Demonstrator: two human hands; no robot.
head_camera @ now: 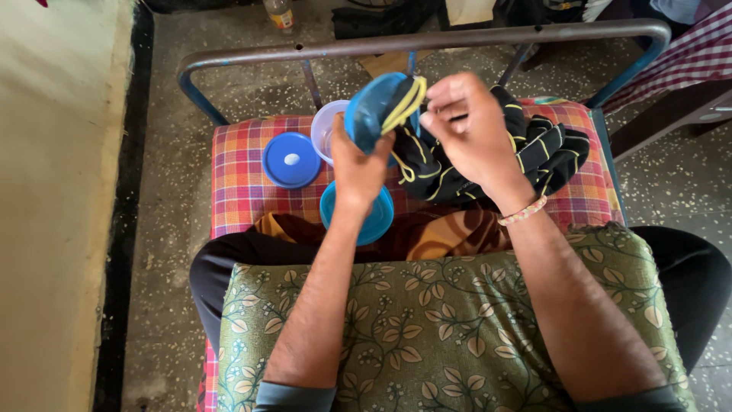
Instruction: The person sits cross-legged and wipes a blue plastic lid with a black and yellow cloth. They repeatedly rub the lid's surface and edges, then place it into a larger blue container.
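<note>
Bottle (280, 13) cut off at top.

Both forearms reach forward, converging. The left hand (358, 164) is raised with fingers curled in a grip; the right hand (467, 126), just beside it, pinches with bent fingers, wrist flexed.

The round blue plastic lid (291, 159) lies on the checked cloth (244, 191), left of the clear plastic cup (326, 130). The black yellow-striped fabric (549, 149) lies right of the cup.

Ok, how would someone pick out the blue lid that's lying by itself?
Find the checked red cloth on the metal-framed bed. On its left part lies a round blue lid, left of the left hand. Unlike the other blue pieces, it lies flat, untouched, with a white spot at its centre.
</note>
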